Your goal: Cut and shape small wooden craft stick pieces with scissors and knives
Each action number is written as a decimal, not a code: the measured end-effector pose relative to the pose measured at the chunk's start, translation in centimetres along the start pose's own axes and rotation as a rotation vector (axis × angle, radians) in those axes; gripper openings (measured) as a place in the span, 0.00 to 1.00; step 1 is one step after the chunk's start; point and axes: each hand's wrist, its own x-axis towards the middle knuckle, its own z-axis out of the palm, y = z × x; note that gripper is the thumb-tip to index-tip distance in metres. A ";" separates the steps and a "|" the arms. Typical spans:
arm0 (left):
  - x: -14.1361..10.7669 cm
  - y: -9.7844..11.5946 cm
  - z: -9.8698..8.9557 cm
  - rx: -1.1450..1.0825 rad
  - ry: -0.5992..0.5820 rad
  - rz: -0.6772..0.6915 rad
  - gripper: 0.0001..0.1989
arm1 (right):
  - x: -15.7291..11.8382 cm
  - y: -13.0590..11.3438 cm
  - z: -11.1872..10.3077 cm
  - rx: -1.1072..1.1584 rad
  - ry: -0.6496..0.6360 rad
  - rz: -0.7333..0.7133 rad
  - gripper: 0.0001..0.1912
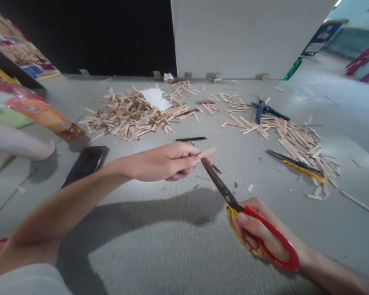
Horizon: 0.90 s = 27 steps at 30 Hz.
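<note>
Near the middle, my left hand (175, 162) pinches a thin wooden stick (208, 153), whose rounded end sticks out to the right. My right hand (258, 229), lower right, is wrapped round the red and yellow handles of the scissors (223, 188). The scissors point up and left, their tips at the stick beside my left fingertips. Whether the blades touch the stick I cannot tell. Just beyond my left hand lies a black pen (192, 139). A large pile of cut wooden pieces (126, 116) is farther back.
Blue-handled pliers (269, 110) rest by more wooden strips (301, 143) at right, with a yellow and black cutter (298, 166). A black phone (86, 164) lies left, near an orange bottle (39, 110). White paper (156, 99) lies on the pile. A black and white panel (233, 37) stands behind.
</note>
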 end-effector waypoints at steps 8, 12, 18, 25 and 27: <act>-0.5 0.2 0.2 -0.256 -0.158 0.017 0.12 | -0.4 0.3 0.1 -0.076 -0.046 -0.185 0.39; -0.5 0.4 0.2 -0.214 -0.161 0.013 0.16 | -0.2 0.2 0.1 -0.084 -0.062 -0.208 0.37; -0.7 0.5 0.3 -0.155 -0.149 0.001 0.21 | -0.1 0.3 0.1 -0.088 -0.034 -0.185 0.35; -0.7 0.6 0.6 -0.123 -0.149 -0.011 0.20 | -0.1 0.4 0.1 -0.111 -0.028 -0.187 0.32; -0.7 0.7 0.7 -0.122 -0.143 -0.011 0.20 | -0.1 0.3 0.1 -0.122 -0.018 -0.181 0.32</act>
